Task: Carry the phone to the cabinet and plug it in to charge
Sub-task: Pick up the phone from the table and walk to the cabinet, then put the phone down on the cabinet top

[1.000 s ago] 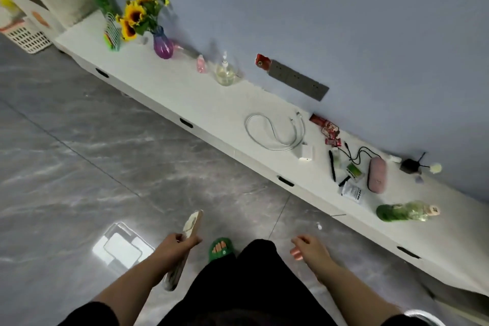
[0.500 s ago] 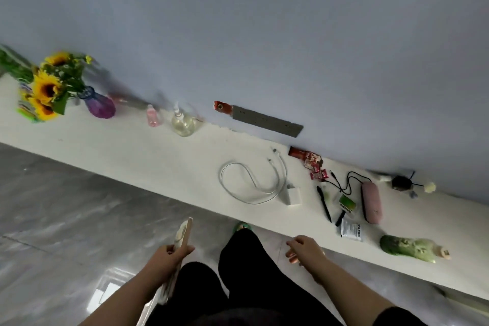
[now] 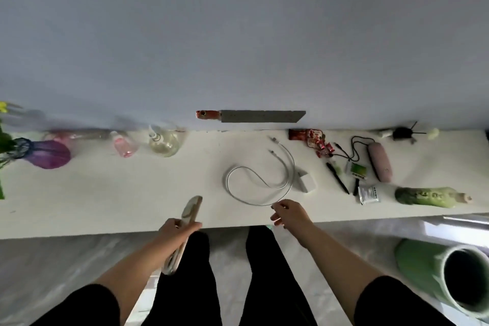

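a person stands at a long white cabinet (image 3: 105, 201) that runs across the middle of the frame, below a pale blue wall. at lower centre-left, the left hand (image 3: 178, 230) is clenched around a phone (image 3: 185, 227), held on edge with its top tilted over the cabinet's front edge. at lower centre-right, the right hand (image 3: 289, 213) is loose and holds nothing, fingers slightly curled, its fingertips just at the near loop of a white charging cable (image 3: 260, 180) coiled on the cabinet top. a white charger block (image 3: 305, 182) lies touching the cable's right side. a grey power strip (image 3: 260, 116) sits on the wall above. at the far left is a purple vase (image 3: 49, 153); at the lower right corner, a green pot (image 3: 447, 272) on the floor.
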Tool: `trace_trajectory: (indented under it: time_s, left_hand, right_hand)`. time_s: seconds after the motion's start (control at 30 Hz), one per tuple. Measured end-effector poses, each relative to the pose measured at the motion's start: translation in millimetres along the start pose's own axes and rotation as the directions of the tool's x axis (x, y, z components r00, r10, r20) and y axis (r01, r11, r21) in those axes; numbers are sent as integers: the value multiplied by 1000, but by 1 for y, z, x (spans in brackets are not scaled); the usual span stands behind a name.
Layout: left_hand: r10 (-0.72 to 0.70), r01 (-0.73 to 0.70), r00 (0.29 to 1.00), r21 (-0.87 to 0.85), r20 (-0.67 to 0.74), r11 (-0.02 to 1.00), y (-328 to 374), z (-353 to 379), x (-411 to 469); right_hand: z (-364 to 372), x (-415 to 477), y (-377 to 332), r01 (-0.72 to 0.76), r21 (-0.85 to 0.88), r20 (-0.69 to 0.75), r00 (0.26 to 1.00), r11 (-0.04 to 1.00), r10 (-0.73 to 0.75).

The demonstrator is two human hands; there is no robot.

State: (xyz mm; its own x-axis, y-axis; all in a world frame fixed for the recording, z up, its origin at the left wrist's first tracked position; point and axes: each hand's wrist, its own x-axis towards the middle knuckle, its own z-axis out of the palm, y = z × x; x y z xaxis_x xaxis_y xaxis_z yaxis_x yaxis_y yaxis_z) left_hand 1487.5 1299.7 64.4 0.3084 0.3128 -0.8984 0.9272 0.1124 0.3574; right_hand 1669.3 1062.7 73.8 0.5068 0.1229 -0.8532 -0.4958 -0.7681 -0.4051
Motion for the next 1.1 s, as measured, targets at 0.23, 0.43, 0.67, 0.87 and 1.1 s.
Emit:
trace_trajectory:
  time_s: [0.23, 0.43, 0.67, 0.87, 1.1]
  left_hand:
    - [105, -118, 993, 292, 60, 949, 20, -24, 84]
    - [239, -124, 968, 695, -70, 709, 7, 8, 214]
    - [550, -296, 832, 778, -75, 554, 15, 16, 240]
    - [690, -385, 719, 873, 81, 298, 22, 11, 244]
    - [715, -401, 685, 893, 143, 205, 16, 10, 253]
  right_hand:
    - [68, 48, 12, -116, 103, -68, 990, 988, 123]
    - [149, 180, 51, -171, -93, -96, 982, 981, 162]
    - [162, 197, 56, 36, -654, -12, 998, 755, -58]
    - [162, 185, 62, 28, -760, -91, 985, 649, -149]
    - [163, 189, 68, 25, -772, -102, 981, 635, -163]
